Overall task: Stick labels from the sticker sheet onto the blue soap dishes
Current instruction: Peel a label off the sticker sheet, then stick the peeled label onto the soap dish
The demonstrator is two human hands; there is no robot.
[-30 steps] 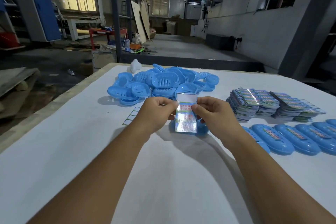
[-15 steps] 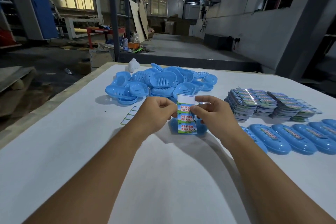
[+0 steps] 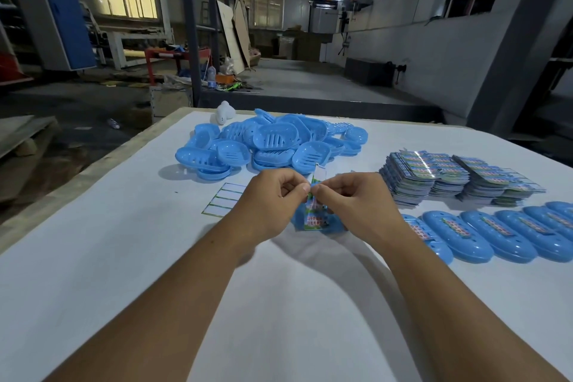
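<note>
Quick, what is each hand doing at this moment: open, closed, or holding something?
Left hand: closed, pinching the sticker sheet.
Right hand: closed, pinching the same sticker sheet, apparently peeling a label.

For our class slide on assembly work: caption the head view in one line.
Both hands, left hand and right hand, pinch a sticker sheet above a blue soap dish.

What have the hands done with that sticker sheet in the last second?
Both hands, left hand and right hand, have closed together over the sticker sheet, which now twists edge-on instead of facing flat; they seem to be peeling a label. The dish pile, label stacks and labelled dishes stayed put.
</note>
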